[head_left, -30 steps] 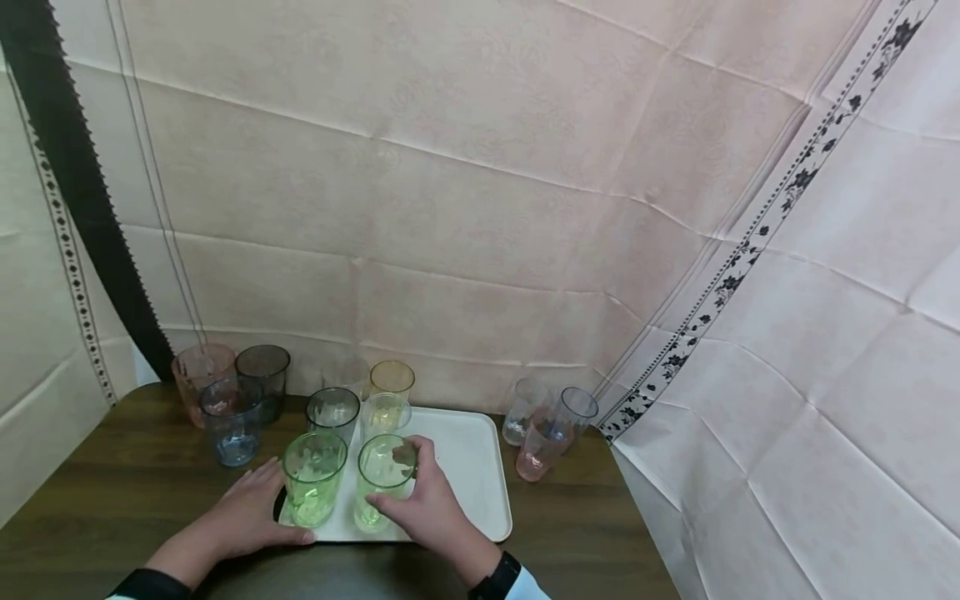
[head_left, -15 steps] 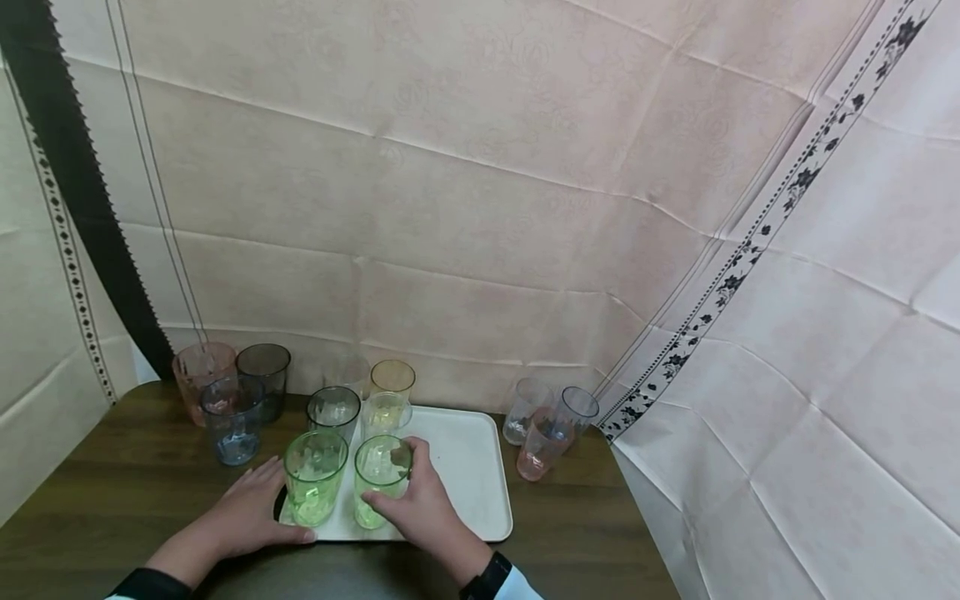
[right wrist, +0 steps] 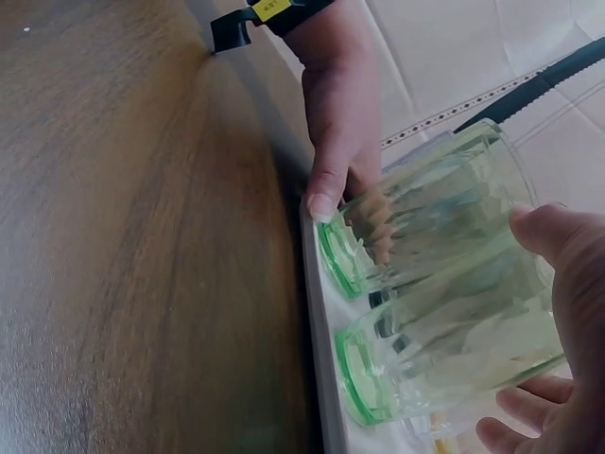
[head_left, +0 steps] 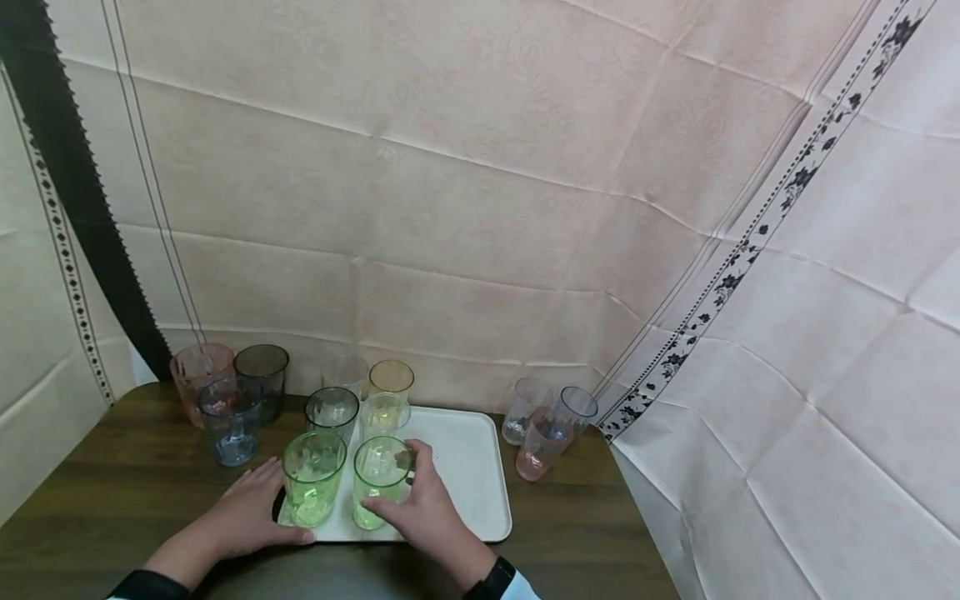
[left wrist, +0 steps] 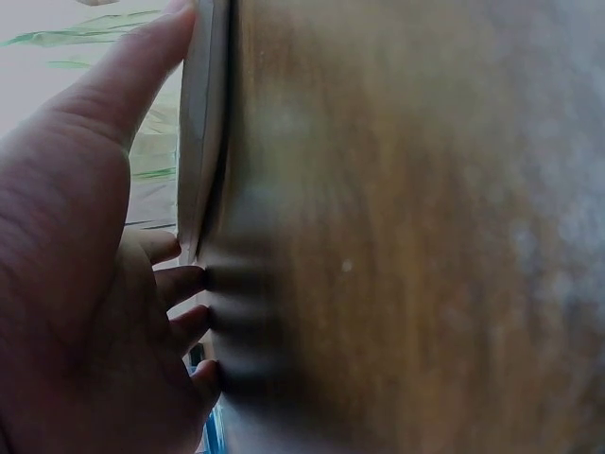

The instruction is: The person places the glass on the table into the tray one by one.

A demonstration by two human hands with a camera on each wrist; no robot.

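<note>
A white tray lies on the dark wooden table. Its near left corner is touched by my left hand, thumb on the front rim and fingers extended along the left side. In the left wrist view the thumb presses the tray's edge. With thumb and fingers around it, my right hand holds a green drinking glass upright on the tray. Another green glass stands just left of it, beside my left hand. The right wrist view shows both green bases on the tray.
Behind the green glasses stand a grey glass, a yellow-rimmed glass and clear ones. Pink, dark and blue glasses cluster at the back left. More glasses, one pink, stand right of the tray.
My right hand and the green glass it holds have shifted slightly left, toward the other green glass. The left hand has stayed at the tray corner.
</note>
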